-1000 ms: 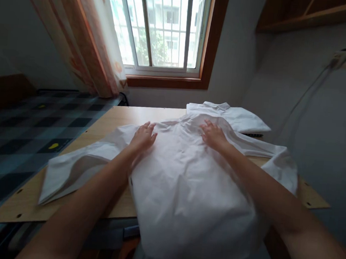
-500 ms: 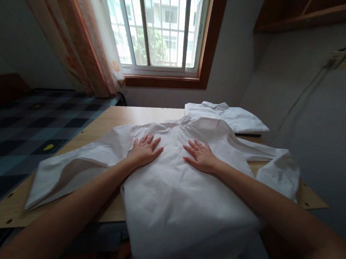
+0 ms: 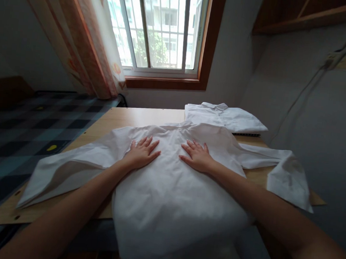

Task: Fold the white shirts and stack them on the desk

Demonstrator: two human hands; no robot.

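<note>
A white long-sleeved shirt [image 3: 161, 200] lies spread over the wooden board [image 3: 108, 118], its collar end toward the window and its lower part hanging over the near edge. One sleeve stretches out to the left; the other goes right and bends near its cuff. My left hand [image 3: 142, 153] rests flat on the shirt's upper left, fingers apart. On the upper right, my right hand [image 3: 197, 155] also presses flat with fingers spread. Neither hand grips the cloth.
Behind the shirt, a folded white shirt [image 3: 222, 116] sits at the board's back right, over a dark-edged item. A bed with a checked cover [image 3: 56, 124] adjoins the left side. A barred window [image 3: 159, 32] and a curtain [image 3: 86, 47] are beyond.
The shirt has shifted slightly toward me and left, its right sleeve spreading further right. Both hands have moved a little left and stay flat on the cloth.
</note>
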